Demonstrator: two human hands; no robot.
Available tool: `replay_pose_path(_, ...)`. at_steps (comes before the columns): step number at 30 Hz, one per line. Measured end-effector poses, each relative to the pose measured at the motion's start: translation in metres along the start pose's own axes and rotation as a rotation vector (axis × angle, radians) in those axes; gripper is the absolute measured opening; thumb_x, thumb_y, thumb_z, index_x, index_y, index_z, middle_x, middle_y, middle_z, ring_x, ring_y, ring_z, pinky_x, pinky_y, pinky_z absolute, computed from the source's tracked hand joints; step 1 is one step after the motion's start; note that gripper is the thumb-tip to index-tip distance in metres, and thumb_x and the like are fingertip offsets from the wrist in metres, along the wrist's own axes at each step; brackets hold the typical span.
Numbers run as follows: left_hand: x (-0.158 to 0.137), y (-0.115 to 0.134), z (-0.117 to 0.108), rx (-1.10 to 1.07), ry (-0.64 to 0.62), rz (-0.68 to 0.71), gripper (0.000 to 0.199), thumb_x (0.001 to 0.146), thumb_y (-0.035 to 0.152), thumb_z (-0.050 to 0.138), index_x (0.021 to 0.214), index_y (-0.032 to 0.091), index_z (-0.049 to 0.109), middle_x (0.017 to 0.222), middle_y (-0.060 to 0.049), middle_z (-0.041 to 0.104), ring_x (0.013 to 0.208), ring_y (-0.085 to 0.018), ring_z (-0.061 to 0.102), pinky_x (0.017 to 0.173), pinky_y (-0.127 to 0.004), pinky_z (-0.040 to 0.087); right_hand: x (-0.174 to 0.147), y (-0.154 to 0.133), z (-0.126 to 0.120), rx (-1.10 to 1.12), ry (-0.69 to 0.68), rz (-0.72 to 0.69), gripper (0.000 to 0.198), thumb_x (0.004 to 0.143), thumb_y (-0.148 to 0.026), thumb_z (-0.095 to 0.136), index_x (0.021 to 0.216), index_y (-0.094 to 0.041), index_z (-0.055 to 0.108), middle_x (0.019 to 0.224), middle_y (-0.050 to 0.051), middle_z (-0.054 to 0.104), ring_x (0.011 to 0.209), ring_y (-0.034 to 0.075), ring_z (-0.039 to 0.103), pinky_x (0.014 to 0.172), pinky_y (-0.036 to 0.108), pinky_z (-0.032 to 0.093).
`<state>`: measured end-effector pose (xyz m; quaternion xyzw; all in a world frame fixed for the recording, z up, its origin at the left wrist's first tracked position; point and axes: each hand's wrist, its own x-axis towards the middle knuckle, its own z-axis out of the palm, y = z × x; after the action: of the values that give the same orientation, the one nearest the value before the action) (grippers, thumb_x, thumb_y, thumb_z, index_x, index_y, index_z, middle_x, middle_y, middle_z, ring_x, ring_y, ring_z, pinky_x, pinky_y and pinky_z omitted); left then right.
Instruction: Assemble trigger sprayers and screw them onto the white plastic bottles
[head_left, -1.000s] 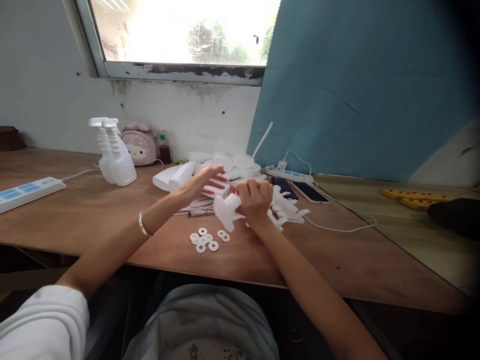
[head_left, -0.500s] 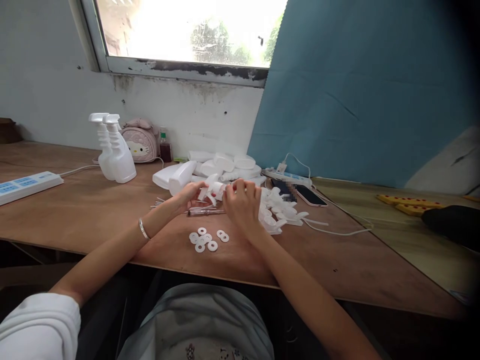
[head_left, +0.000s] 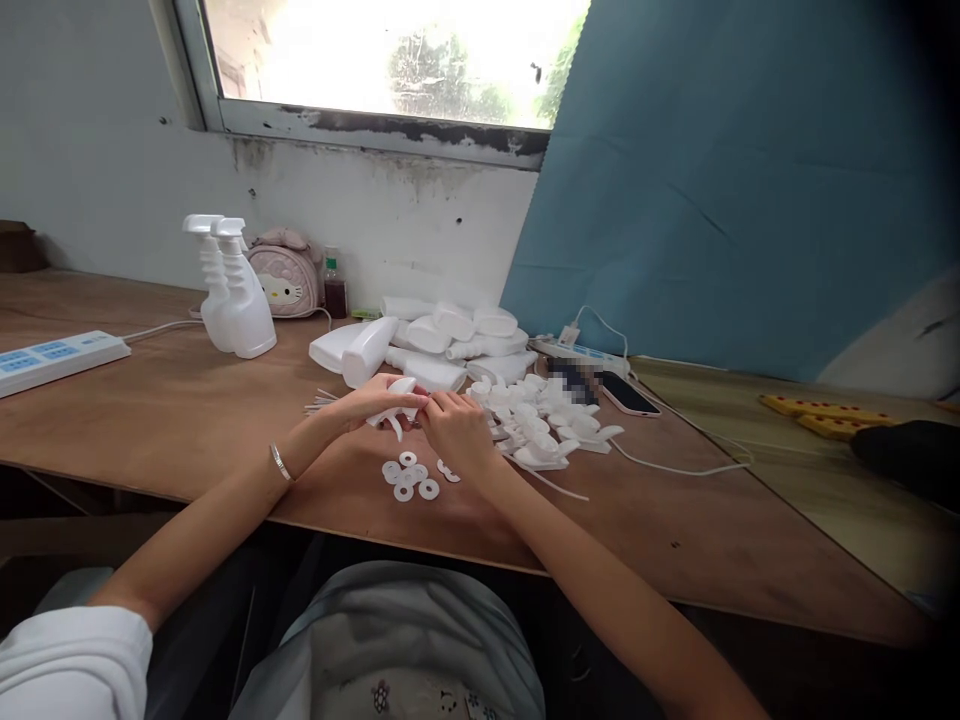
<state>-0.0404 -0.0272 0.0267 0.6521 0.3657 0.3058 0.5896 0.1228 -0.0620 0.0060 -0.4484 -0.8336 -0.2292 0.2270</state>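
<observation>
Both hands dropped lower toward counter [head_left: 187,420] | left hand [head_left: 371,400] clasps trigger sprayer head [head_left: 396,398] steady | right hand [head_left: 454,432] pinches its end, above washers [head_left: 411,478]

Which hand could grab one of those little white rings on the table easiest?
Probably the right hand. It sits just above the white rings and only pinches the end of the white trigger sprayer head. The left hand wraps over that head, so letting go might drop it.

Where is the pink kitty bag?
The small pink cat-face bag sits at the back left of the brown wooden table, against the wall, just right of the two white plastic spray bottles.
</observation>
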Motion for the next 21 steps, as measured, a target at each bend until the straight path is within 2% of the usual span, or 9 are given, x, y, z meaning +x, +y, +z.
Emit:
replay_pose_path(5,0.005,-0.011,-0.010,0.090,-0.099,-0.006,0.038,0.064,0.039,0.072,0.086,0.010,0.062,0.070,-0.004,0.062,0.051,-0.011,0.058,0.046,-0.021,0.049,-0.001,-0.003,-0.006,0.147,-0.141,-0.035,0.025,0.088,-0.018,0.042,0.078,-0.013,0.065,0.074,0.008,0.068,0.060,0.015,0.059,0.053,0.025,0.031)
replay_pose_path(9,0.007,-0.015,-0.017,0.095,-0.238,-0.027,0.034,0.066,0.041,0.069,0.080,0.012,0.060,0.062,0.000,0.057,0.045,-0.010,0.055,0.038,-0.019,0.046,0.000,-0.004,-0.011,0.303,-0.223,-0.089,0.025,0.086,-0.019,0.046,0.073,-0.014,0.067,0.069,0.004,0.068,0.057,0.011,0.058,0.054,0.021,0.032)
replay_pose_path(14,0.005,-0.016,-0.016,0.025,-0.330,-0.012,0.031,0.066,0.036,0.070,0.065,0.015,0.047,0.056,0.002,0.055,0.043,-0.013,0.058,0.033,-0.019,0.046,0.000,-0.007,-0.015,0.498,-0.236,-0.113,0.022,0.085,-0.015,0.048,0.082,-0.016,0.070,0.062,0.000,0.065,0.054,0.007,0.052,0.055,0.018,0.033)
replay_pose_path(18,0.004,-0.018,-0.015,-0.014,-0.371,-0.019,0.029,0.071,0.035,0.065,0.067,0.016,0.043,0.056,0.000,0.058,0.050,-0.019,0.064,0.033,-0.020,0.047,-0.001,-0.005,-0.016,0.697,-0.222,-0.090,0.022,0.082,-0.013,0.050,0.072,-0.014,0.070,0.052,-0.002,0.057,0.048,0.005,0.042,0.050,0.017,0.030)
replay_pose_path(21,0.004,-0.019,-0.016,-0.038,-0.405,-0.034,0.027,0.071,0.033,0.064,0.068,0.016,0.043,0.056,0.000,0.059,0.046,-0.018,0.062,0.033,-0.021,0.048,0.000,-0.004,-0.018,0.777,-0.252,-0.117,0.023,0.081,-0.012,0.050,0.067,-0.013,0.068,0.051,-0.003,0.054,0.047,0.004,0.039,0.049,0.016,0.030)
